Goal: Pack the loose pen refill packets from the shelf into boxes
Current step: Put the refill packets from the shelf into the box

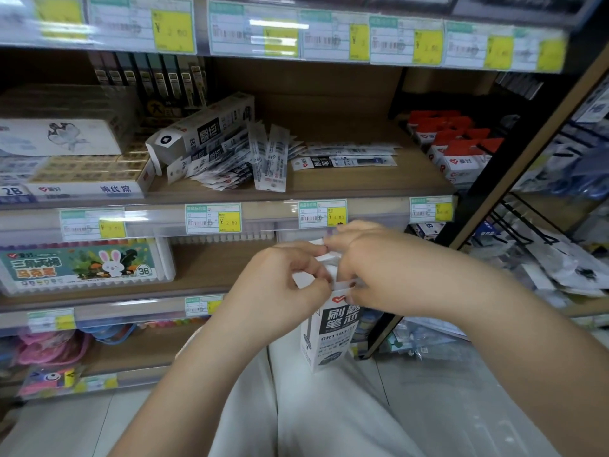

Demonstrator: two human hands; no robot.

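Both hands meet in front of the lower shelves, working at the top of an upright white refill box (331,334) with a black label panel; the left hand (283,278) pinches a white flap at the box's open top between curled fingers and thumb; the right hand (365,262) curls over the other side of the opening, its fingers gripping the flaps there; the box hangs below the hands, above the person's pale trousers (313,417), its lower end free.

On the middle shelf (329,188), a fan of loose pen refill packets (230,169) lies spread towards the front edge; two of them (272,156) lie over the right of the fan, lengthwise front to back; further packets (346,158) lie flat and sideways to the right, touching one another; a second white box (204,127) of the same kind lies on its side, tilted, resting on the back of the fan, its end flap open at the left.

To the left of that box stands an open carton of erasers (89,173); red-topped packets (458,143) stand in a row at the right end of the shelf; yellow and white price tags (213,218) line the shelf edges; a marker set with a rabbit picture (82,265) sits on the shelf below.
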